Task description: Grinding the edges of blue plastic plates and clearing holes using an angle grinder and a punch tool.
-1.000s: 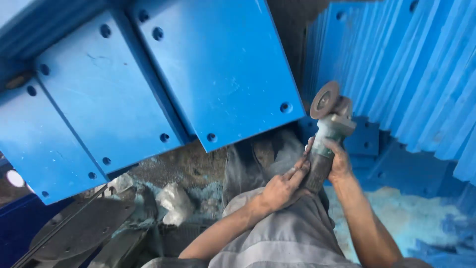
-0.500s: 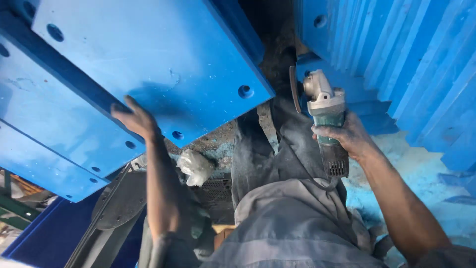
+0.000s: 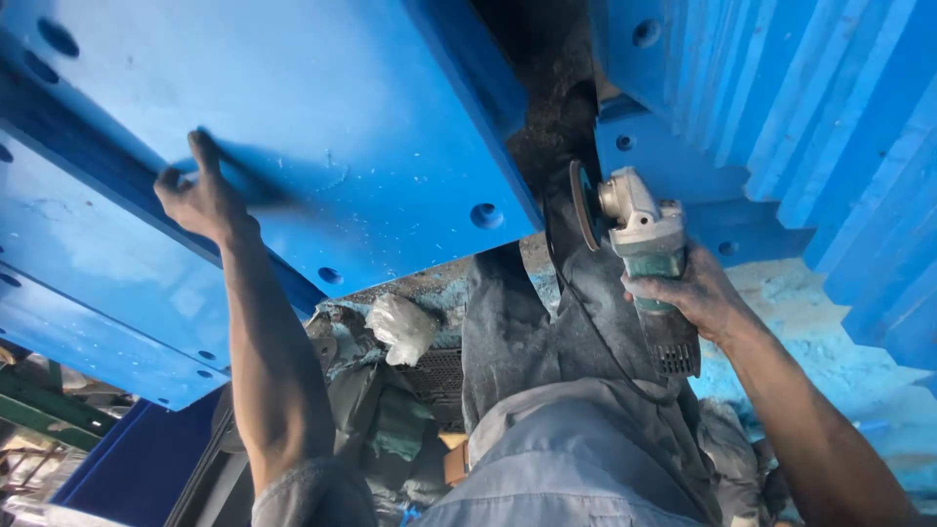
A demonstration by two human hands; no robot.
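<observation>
My right hand (image 3: 698, 298) grips the green body of an angle grinder (image 3: 644, 244), whose disc (image 3: 583, 205) stands on edge, pointing away from me beside a dark gap between blue panels. My left hand (image 3: 200, 195) reaches up and rests its fingers on the face of a large blue plate (image 3: 342, 117) with round bolt holes. That plate leans over a second blue plate (image 3: 88, 293) lower left. The grinder's black cord (image 3: 586, 322) trails down across my grey trousers.
Stacked blue ribbed panels (image 3: 830, 127) fill the right side. A crumpled white rag (image 3: 402, 327) and dusty debris lie on the floor between the plates and my legs (image 3: 527, 332). Green metal bars (image 3: 49, 410) show at lower left.
My left hand let go of the grinder and moved up and left onto the blue plate. My right hand lowered the grinder and turned its disc on edge.
</observation>
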